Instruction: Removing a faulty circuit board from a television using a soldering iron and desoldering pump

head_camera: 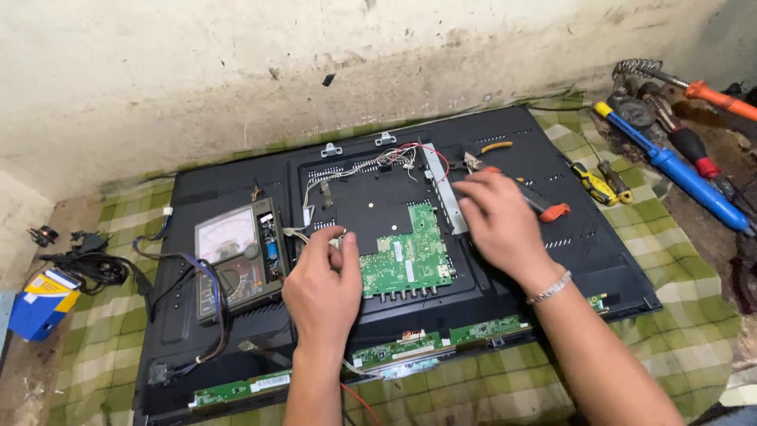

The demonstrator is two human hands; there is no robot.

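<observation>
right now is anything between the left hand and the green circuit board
Nothing visible stands between them. The left hand rests at the left edge of the green circuit board, fingertips by the white connector there. The analog multimeter lies off to its left, clear of that gap.

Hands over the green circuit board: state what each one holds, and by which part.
Left hand pinches something small at the green circuit board's left edge; what it is cannot be told. Right hand grips nothing visible.
</observation>
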